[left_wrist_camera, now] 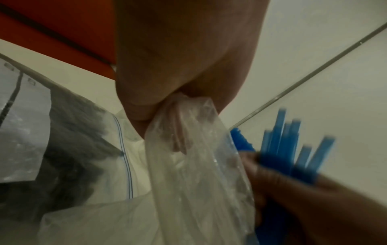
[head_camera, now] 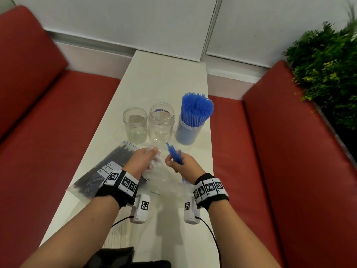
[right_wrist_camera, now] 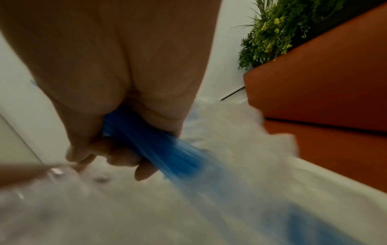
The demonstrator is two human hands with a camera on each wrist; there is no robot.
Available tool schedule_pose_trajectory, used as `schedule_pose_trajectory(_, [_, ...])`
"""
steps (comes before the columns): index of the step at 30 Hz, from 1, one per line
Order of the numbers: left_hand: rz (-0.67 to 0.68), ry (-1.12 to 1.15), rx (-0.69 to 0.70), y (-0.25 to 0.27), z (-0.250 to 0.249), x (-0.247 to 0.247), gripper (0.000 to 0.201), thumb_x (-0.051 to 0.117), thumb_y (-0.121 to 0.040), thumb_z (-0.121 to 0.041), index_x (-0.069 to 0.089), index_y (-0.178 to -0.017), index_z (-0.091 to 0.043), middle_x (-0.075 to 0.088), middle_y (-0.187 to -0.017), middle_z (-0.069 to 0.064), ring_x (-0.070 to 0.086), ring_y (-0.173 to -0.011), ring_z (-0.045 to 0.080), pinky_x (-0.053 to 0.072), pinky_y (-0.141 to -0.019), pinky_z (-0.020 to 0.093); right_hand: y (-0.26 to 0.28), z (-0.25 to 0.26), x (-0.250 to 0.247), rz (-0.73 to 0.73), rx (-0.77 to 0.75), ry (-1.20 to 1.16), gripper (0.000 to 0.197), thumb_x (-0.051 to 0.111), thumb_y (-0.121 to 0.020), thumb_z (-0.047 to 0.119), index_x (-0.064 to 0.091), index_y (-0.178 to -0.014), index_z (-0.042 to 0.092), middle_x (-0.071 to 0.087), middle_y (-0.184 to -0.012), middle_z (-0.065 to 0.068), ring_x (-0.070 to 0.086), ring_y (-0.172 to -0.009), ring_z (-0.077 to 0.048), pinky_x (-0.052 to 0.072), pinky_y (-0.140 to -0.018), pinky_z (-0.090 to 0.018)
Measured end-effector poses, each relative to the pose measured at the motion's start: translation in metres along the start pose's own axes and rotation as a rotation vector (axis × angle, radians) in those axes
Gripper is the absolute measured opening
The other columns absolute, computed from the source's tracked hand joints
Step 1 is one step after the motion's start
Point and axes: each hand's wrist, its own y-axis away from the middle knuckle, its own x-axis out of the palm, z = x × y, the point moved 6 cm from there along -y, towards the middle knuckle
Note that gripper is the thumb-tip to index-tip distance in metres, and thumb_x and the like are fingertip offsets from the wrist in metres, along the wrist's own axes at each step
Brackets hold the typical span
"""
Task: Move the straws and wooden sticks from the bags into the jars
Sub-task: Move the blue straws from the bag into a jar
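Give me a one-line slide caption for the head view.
Left hand grips the clear bag while right hand pulls out blue straws.

- No word, brand or number can be read in any view.
- The wrist bands (head_camera: 121, 182) and the small white camera units (head_camera: 139, 208) below them carry black-and-white square code markers, patterns only.
- The zip bag of dark sticks (head_camera: 100, 171) bears white label patches, with print too small to read; in the left wrist view they are blurred.
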Motion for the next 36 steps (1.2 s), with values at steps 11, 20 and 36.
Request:
schedule_pose_trajectory(11, [-0.004, -0.018, -0.036, -0.001, 0.003, -0.002, 0.034, 0.053, -0.106, -0.032, 0.068, -0.116, -0.003, 0.067, -0.091, 0.007, 0.046, -0.058, 0.016, 0.041, -0.056, 0.027, -0.041, 0.103, -0.142, -0.628, -0.269, -0.508, 0.018, 0.073, -0.089, 0.028, 0.063, -0.075, 0.022, 0.055, -0.055, 0.002, 0.052, -0.052, -0.016, 0.05, -0.06, -0.033])
schedule_pose_trajectory(20, [0.039, -0.016, -0.049, -0.017, 0.01, -0.004, 0.031, 0.057, -0.101, -0.039, 0.071, -0.109, -0.013, 0.072, -0.091, 0.003, 0.049, -0.054, 0.012, 0.037, -0.048, 0.021, -0.08, 0.105, -0.175, -0.819, -0.213, -0.417, 0.035, 0.074, -0.089, 0.042, 0.061, -0.079, 0.011, 0.057, -0.059, 0.0, 0.054, -0.056, -0.013, 0.05, -0.061, -0.027])
schedule_pose_trajectory(36, [0.04, 0.011, -0.088, -0.021, 0.013, -0.005, 0.034, 0.054, -0.104, -0.041, 0.071, -0.115, -0.013, 0.071, -0.092, 0.003, 0.049, -0.057, 0.014, 0.038, -0.046, 0.018, -0.11, 0.055, -0.152, -0.745, -0.23, -0.398, 0.016, 0.079, -0.085, 0.019, 0.063, -0.083, 0.018, 0.067, -0.082, 0.003, 0.066, -0.08, -0.014, 0.057, -0.084, -0.03])
